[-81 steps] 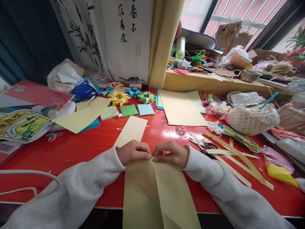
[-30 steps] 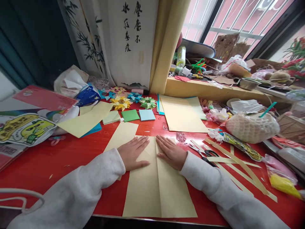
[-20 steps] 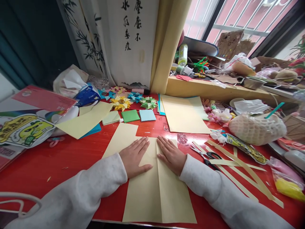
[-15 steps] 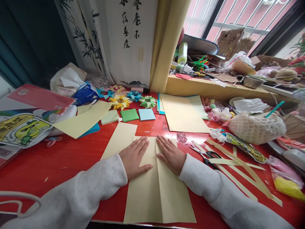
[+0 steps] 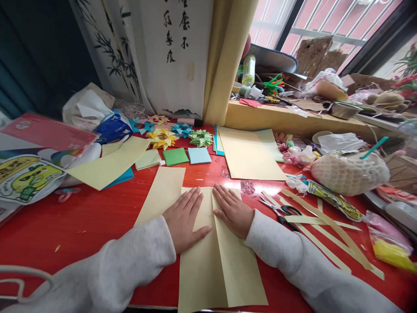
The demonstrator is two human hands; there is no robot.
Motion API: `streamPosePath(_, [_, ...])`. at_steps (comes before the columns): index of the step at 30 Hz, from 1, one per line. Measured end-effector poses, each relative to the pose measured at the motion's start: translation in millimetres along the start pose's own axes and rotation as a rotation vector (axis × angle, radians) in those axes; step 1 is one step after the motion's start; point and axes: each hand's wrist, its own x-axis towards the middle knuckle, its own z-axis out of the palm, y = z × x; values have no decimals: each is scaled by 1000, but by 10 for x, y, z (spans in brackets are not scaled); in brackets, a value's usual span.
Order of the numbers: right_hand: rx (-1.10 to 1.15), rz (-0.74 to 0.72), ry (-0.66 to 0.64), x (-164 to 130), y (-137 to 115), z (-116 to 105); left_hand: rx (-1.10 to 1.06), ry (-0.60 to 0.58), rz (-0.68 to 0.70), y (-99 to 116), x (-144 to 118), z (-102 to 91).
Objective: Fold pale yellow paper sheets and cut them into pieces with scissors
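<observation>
On the red table (image 5: 81,217), the left hand (image 5: 185,219) and right hand (image 5: 232,211) lie flat, fingers spread (holding nothing), either side of the crease in the pale yellow sheet (image 5: 211,261); its long axis seemingly runs toward the person.

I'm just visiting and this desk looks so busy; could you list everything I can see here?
creased sheet: one, pale yellow, front centre, under both hands
paper strip: one, pale yellow, left of the creased sheet
large sheet: one, pale yellow, behind the hands
folded stars: several, yellow, blue, green, at the back
small squares: two, green and light blue, before the stars
scissors: one, black handles, right of the hands
thin strips: several, pale yellow, by the scissors
net bag: one, white, right side
table: one, red
left hand: flat on the creased sheet
right hand: flat on the creased sheet
</observation>
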Motion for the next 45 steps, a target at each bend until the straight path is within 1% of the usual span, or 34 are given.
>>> streamPosePath(4, [21, 5, 8, 0, 20, 1, 1, 23, -8, 2, 2, 0])
streamPosePath(7, [40, -23, -28, 46, 103, 3, 20, 26, 15, -64, 33, -35])
streamPosePath(10, [48, -59, -75, 126, 219, -13, 40, 16, 101, -148, 71, -82])
streamPosePath(13, [30, -13, -32, 163, 268, -58, 28, -4, 187, -185, 82, -92])
streamPosePath(15, [1, 17, 4, 137, 236, -89, 24, -13, 172, -178, 72, -72])
streamPosePath(17, [-12, 16, 11, 82, 165, -97, 25, -23, 144, -159, 58, -47])
streamPosePath(19, [-13, 21, 17, 25, 87, -74, 24, -33, 130, -142, 49, -28])
streamPosePath(22, [-34, 69, 50, -25, 14, -12, 25, -45, 109, -121, 48, -23])
streamPosePath(26, [-42, 116, 56, -27, -6, 31, 29, -89, 100, -98, 45, -44])
streamPosePath(29, [-41, 134, 49, -20, -8, 25, 21, -94, 101, -82, 35, -56])
streamPosePath(33, [-46, 141, 45, -19, -20, 5, 22, -74, 86, -53, 26, -42])
streamPosePath(38, [-43, 147, 51, -35, -51, -14, 32, -22, 65, 13, 14, 5])
streamPosePath(41, [-36, 149, 40, -31, -29, -11, 44, 5, 55, 30, 7, 25])
streamPosePath(45, [-7, 51, -35, 61, 109, -36, 60, 23, 87, -60, 50, 30])
